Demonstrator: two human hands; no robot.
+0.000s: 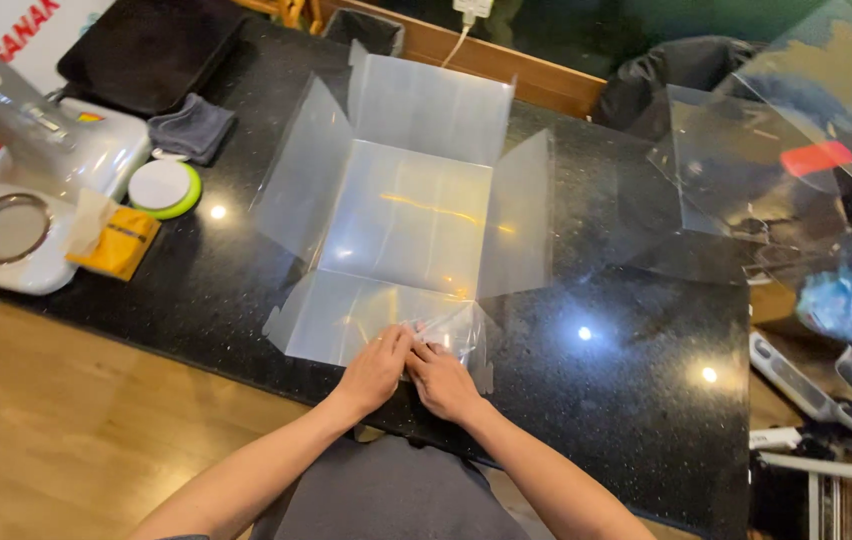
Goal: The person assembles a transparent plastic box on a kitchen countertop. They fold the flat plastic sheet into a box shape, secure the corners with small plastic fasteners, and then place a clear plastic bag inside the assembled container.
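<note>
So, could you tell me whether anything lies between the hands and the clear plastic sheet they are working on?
Nothing visible does. The left hand and right hand already rest side by side on the near flap of the clear plastic sheet. The yellow packet and round white lid lie well off to the left.

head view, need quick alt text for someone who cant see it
Both hands, left hand and right hand, press the near flap of a clear plastic sheet folded like an open box on a black counter. A white machine stands at far left.
</note>
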